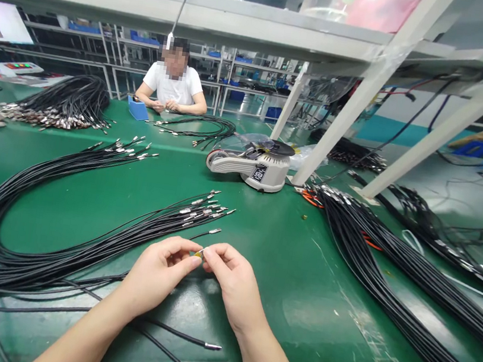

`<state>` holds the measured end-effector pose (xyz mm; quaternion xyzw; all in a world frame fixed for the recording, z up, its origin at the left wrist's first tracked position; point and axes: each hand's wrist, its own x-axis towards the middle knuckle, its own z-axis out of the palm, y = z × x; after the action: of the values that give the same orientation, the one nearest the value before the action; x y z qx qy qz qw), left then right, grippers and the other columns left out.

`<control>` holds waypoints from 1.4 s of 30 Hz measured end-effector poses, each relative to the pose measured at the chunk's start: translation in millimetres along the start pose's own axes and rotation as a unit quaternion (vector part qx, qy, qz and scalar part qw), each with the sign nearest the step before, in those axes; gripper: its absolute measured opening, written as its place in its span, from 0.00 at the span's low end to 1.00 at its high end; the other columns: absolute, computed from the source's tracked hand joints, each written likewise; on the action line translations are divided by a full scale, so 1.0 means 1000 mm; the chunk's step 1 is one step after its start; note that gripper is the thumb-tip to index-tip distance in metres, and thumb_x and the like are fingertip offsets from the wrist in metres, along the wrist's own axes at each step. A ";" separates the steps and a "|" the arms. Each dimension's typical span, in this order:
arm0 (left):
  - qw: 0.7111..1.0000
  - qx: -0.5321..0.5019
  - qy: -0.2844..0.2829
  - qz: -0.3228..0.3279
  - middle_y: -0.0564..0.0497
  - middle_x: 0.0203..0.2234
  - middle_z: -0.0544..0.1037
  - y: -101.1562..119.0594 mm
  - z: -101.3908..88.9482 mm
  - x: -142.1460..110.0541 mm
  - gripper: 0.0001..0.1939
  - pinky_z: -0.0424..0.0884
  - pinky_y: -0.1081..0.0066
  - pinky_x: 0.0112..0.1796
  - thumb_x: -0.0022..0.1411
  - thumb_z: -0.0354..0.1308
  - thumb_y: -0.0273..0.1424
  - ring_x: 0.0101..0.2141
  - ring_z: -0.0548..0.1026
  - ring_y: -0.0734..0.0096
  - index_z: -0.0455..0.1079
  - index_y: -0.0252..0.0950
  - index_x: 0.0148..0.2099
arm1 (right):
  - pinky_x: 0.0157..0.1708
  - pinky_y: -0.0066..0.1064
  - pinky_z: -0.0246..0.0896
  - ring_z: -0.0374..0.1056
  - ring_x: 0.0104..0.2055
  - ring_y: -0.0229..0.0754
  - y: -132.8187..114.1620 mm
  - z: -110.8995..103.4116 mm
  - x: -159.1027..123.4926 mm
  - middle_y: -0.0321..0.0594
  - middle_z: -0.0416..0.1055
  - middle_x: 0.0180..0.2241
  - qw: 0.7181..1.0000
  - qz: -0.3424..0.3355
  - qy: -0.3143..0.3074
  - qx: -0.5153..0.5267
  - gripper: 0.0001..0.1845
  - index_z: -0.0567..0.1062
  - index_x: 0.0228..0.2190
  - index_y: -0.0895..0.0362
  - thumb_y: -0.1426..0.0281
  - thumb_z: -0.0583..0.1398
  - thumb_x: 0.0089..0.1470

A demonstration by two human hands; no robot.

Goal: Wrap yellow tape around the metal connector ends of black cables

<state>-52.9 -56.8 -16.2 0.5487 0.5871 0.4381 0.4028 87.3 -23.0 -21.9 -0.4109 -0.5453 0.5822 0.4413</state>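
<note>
Over the front of the green table, my left hand [156,271] and my right hand [232,278] meet fingertip to fingertip, both closed in a pinch. Between them shows a small piece of yellow tape [198,254] at a thin, silvery cable end; my fingers cover most of it. A bundle of black cables [33,256] curves round on the left, its metal-tipped ends just beyond my hands. Below my wrists lies a loose cable with a bare metal connector [213,346], touched by neither hand.
A round tape dispenser [265,169] stands beyond my hands. More black cables [388,285] stretch along the right, beside slanted white posts [348,88]. A co-worker [173,84] sits across the table near a blue holder [137,109]. Another cable heap [68,100] lies at far left.
</note>
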 end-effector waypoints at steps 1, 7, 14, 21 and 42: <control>1.000 0.021 0.005 0.016 0.52 0.25 0.74 0.001 0.000 0.000 0.08 0.63 0.74 0.30 0.54 0.56 0.33 0.27 0.69 0.71 0.74 0.37 0.34 | 0.29 0.27 0.59 0.61 0.26 0.36 0.000 0.000 0.000 0.33 0.66 0.20 1.000 -0.007 0.001 -0.009 0.10 0.71 0.21 0.58 0.64 0.61 0.47; 0.991 0.098 0.042 0.081 0.53 0.22 0.72 0.001 0.001 -0.001 0.08 0.62 0.73 0.31 0.55 0.54 0.30 0.27 0.69 0.70 0.74 0.39 0.28 | 0.31 0.29 0.60 0.65 0.29 0.39 0.002 -0.001 -0.003 0.37 0.70 0.25 0.995 -0.059 0.011 -0.083 0.08 0.73 0.24 0.58 0.66 0.60 0.48; 0.981 0.185 0.001 0.065 0.52 0.20 0.74 0.006 -0.006 0.002 0.14 0.62 0.72 0.28 0.56 0.52 0.35 0.25 0.69 0.69 0.72 0.37 0.23 | 0.27 0.28 0.60 0.64 0.23 0.37 0.002 -0.012 0.001 0.34 0.69 0.18 0.994 -0.012 -0.019 -0.109 0.07 0.74 0.19 0.58 0.68 0.60 0.44; 0.978 0.198 0.068 0.025 0.50 0.37 0.77 0.013 -0.048 -0.020 0.12 0.64 0.68 0.43 0.57 0.52 0.37 0.40 0.72 0.62 0.74 0.41 0.39 | 0.25 0.28 0.58 0.65 0.22 0.37 0.007 -0.014 0.004 0.35 0.69 0.18 0.995 0.022 -0.022 -0.096 0.10 0.74 0.21 0.60 0.65 0.61 0.42; 0.960 0.264 -0.070 0.055 0.51 0.31 0.76 0.001 -0.005 -0.021 0.11 0.64 0.70 0.39 0.59 0.49 0.33 0.36 0.70 0.68 0.72 0.37 0.34 | 0.26 0.27 0.57 0.62 0.23 0.36 0.004 -0.026 -0.010 0.34 0.67 0.18 0.986 0.002 -0.084 -0.146 0.10 0.73 0.19 0.59 0.65 0.59 0.44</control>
<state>-55.9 -78.1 -14.4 0.6968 0.6208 0.2492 0.2589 114.7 -25.6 -27.3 -0.4214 -0.6587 0.5297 0.3285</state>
